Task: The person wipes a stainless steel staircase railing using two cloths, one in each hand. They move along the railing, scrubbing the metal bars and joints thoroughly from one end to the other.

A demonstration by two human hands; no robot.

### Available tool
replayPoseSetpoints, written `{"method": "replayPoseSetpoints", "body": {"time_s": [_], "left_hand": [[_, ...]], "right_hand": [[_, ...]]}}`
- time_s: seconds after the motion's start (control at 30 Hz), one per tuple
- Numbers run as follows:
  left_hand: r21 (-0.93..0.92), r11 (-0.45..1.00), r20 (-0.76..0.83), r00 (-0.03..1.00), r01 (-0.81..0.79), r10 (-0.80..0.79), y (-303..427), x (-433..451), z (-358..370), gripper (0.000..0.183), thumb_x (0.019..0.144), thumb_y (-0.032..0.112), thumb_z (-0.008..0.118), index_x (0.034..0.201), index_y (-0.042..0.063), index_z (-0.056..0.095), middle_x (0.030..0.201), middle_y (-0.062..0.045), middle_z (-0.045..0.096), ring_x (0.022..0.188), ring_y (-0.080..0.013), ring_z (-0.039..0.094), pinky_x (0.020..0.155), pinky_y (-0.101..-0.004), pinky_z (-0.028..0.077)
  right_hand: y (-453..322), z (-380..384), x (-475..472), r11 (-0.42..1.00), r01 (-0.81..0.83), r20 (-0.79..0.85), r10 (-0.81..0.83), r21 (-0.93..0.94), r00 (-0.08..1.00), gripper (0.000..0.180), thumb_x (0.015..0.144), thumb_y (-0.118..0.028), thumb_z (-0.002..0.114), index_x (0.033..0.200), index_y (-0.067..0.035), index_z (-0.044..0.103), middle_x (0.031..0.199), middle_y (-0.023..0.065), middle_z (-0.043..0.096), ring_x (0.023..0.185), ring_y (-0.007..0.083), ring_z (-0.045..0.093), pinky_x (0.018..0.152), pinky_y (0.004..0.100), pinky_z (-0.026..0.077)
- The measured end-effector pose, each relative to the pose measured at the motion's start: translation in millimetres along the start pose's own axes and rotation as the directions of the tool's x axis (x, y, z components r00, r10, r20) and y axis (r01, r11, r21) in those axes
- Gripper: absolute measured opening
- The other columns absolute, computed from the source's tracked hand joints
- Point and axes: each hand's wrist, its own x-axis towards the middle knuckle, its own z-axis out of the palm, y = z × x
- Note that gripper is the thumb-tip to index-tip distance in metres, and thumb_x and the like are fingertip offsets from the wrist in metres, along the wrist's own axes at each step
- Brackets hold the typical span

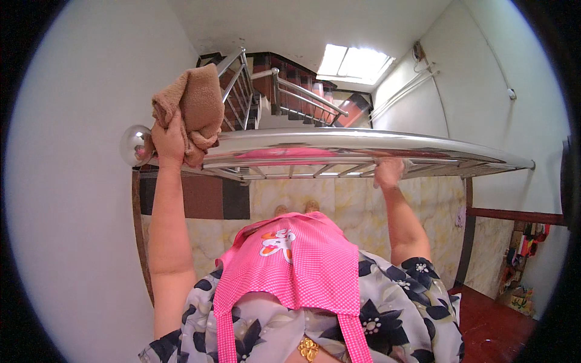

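Note:
A folded brown cloth [199, 102] is gripped in my left hand [169, 141], which rests at the left end of a stainless steel handrail [317, 136], beside its round ball cap [137, 146]. Below the top rail, my right hand [389, 172] closes around a part of the railing's bars; something pale, perhaps a cloth, shows at its far side, too small to name. The lower bars [290, 171] run behind the top rail. A pink checked apron [290, 258] with a rabbit figure hangs at my front.
Beyond the railing, a staircase [295, 84] with its own metal banister [313, 97] goes down near a bright window [354, 63]. White walls stand at both sides. Marbled tiles [354, 208] lie underfoot. Several items hang or lie by the doorway at lower right [522, 258].

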Motion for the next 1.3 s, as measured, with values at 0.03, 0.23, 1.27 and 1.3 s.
{"method": "replayPoseSetpoints", "body": {"time_s": [0.03,0.23,1.27,1.3], "left_hand": [[0.026,1.0,-0.012,1.0,-0.002,0.002,-5.2,-1.4,-1.5,0.033,0.09,0.022,0.059,0.107,-0.006,0.06,0.102,-0.01,0.065,0.096,-0.0168,0.056,0.086,-0.03,0.043],[-0.135,0.986,-0.158,0.985,-0.095,0.073,-8.8,-13.2,3.0,0.033,0.09,0.019,0.059,0.109,-0.008,0.058,0.108,-0.01,0.062,0.101,-0.0179,0.055,0.089,-0.03,0.042],[0.417,0.872,0.262,0.953,-0.256,0.154,-37.5,-22.3,-17.1,0.059,0.085,0.053,0.054,0.106,-0.002,0.061,0.092,-0.026,0.064,0.093,-0.0424,0.061,0.075,-0.0421,0.048],[0.413,0.875,0.249,0.956,-0.252,0.158,-39.7,-22.3,-16.6,0.059,0.085,0.053,0.054,0.105,-0.002,0.062,0.092,-0.026,0.064,0.092,-0.0422,0.062,0.075,-0.042,0.048]], "right_hand": [[-18.4,-3.6,-2.5,0.983,0.014,-0.102,0.004,0.183,0.995,0.022,0.071,-0.012,0.061,0.09,-0.007,0.07,0.096,0.017,0.065,0.097,0.0336,0.059,0.085,0.0468,0.041],[-167.0,-0.9,-41.1,0.933,0.354,0.055,-0.357,0.056,0.932,0.04,0.078,-0.014,0.046,0.114,-0.007,0.06,0.114,0.0232,0.058,0.111,0.0332,0.053,0.098,0.0506,0.034],[-20.9,-17.4,4.3,0.979,0.185,0.105,-0.193,0.08,0.976,0.035,0.069,-0.017,0.064,0.104,-0.016,0.067,0.111,0.0152,0.062,0.103,0.0312,0.058,0.085,0.0458,0.045],[0.1,-18.7,6.0,0.981,0.11,0.118,-0.129,0.158,0.985,0.037,0.069,-0.018,0.065,0.106,-0.019,0.068,0.114,0.0144,0.061,0.105,0.0299,0.057,0.087,0.0452,0.044]]}}
